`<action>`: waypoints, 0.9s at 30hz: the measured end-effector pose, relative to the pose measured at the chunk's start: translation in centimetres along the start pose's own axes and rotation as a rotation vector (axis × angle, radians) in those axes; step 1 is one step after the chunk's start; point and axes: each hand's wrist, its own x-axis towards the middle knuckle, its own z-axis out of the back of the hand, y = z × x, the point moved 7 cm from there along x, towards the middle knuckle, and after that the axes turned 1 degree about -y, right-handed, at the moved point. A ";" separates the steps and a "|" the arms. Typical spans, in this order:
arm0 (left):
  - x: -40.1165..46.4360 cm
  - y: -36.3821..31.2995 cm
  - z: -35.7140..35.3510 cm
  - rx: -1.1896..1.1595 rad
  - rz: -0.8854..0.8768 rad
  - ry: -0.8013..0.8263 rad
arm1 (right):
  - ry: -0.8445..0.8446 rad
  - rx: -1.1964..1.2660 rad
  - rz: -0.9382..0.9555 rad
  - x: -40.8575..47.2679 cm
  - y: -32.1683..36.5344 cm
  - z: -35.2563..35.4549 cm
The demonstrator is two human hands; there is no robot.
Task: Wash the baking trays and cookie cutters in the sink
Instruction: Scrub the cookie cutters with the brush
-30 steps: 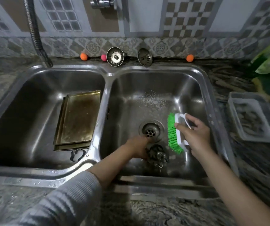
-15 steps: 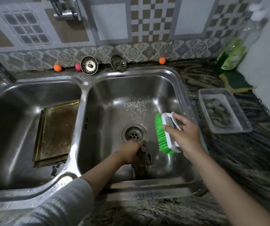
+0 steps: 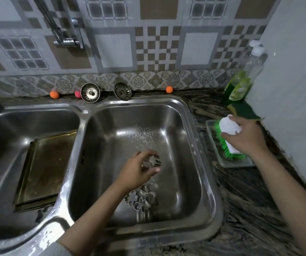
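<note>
Down in the right basin (image 3: 189, 126) of the double sink, the left hand (image 3: 137, 172) pinches one metal cookie cutter (image 3: 155, 160) between thumb and curled fingers, lifted clear of the basin floor. Below that hand, a small pile of other cookie cutters (image 3: 140, 200) lies on the steel bottom near the front wall, flower-like outlines showing among them. Off to the side, over the counter, the right hand (image 3: 246, 137) grips the white body of a scrub brush (image 3: 229, 134), its green bristles turned down into a clear plastic tray (image 3: 222, 159) that sits on the dark marbled countertop (image 3: 244, 209) just beside the sink's rim. Behind the tray lie a green-and-yellow sponge (image 3: 244, 110) and a bottle of green dish liquid (image 3: 241, 85) against the wall. In the left basin (image 3: 6, 130), the stacked baking trays (image 3: 46, 167) lean at a tilt against the divider. Two metal strainer plugs (image 3: 90, 92) stand along the back ledge among small orange and pink balls.
</note>
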 end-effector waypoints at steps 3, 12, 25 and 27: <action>-0.1 0.0 -0.4 -0.321 0.132 -0.039 | 0.048 -0.020 0.005 0.2 -1.0 -1.3; -0.7 -0.4 -1.5 -0.737 0.284 -0.044 | -0.020 0.105 -0.015 -0.5 -1.1 0.8; -0.5 -0.3 -2.9 -1.183 0.388 -0.076 | 0.248 0.689 -0.181 -10.0 8.7 -11.3; -1.3 1.3 -2.6 -1.171 0.438 -0.123 | 0.293 0.755 -0.287 -9.7 8.2 -14.3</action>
